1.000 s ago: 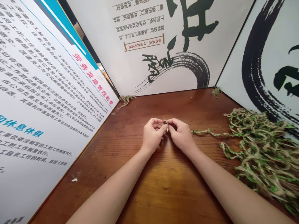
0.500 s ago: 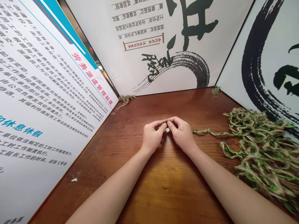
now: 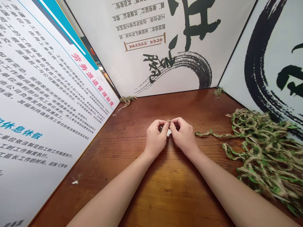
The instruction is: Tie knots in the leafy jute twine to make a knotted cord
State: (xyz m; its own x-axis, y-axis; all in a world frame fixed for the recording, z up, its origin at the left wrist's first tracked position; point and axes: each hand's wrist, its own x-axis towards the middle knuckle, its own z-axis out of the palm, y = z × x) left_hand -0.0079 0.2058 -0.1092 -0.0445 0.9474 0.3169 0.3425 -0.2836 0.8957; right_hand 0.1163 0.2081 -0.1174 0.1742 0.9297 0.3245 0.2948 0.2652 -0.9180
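while both hands curl nearly shut, the left hand (image 3: 155, 140) and right hand (image 3: 183, 137) pinch a short bit of twine (image 3: 166, 122) between their fingertips (a white scrap (image 3: 169, 133) shows just below them). beyond, on the wooden table (image 3: 142, 195), a heap of green-and-jute twine (image 3: 265, 154) lies to the right, and printed chinese boards (image 3: 161, 47) stand along the far edges.

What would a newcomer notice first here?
The left hand and right hand pinch a bit of twine at the middle of the wooden table. To the right lies a tangled heap of jute and green cord. Behind rise boards with black calligraphy, and a printed text board stands at left.
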